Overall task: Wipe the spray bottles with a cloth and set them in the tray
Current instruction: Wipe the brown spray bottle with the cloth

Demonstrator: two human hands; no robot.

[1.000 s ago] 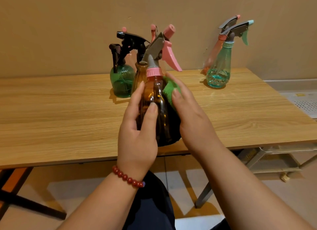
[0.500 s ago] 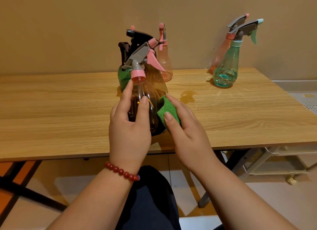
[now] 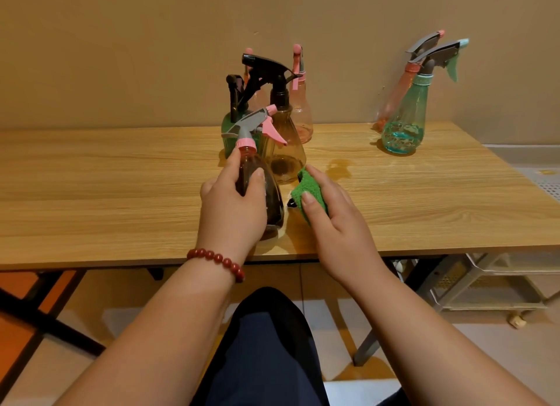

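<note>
Lowering a brown bottle (image 3: 266, 199) onto the table (image 3: 121, 193), the left hand (image 3: 231, 215) grips it; beside the bottle, the right hand (image 3: 330, 221), now lifted off, clutches the cloth (image 3: 309, 190) — wiping apparently done.

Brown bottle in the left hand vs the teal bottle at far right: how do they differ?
The brown bottle is dark amber with a pink collar and trigger; the teal bottle is see-through green-blue with a teal collar and trigger. The brown bottle is gripped by the left hand near the table's front edge; the teal bottle stands untouched near the wall. Both have grey spray heads and stand upright on the table.
</note>
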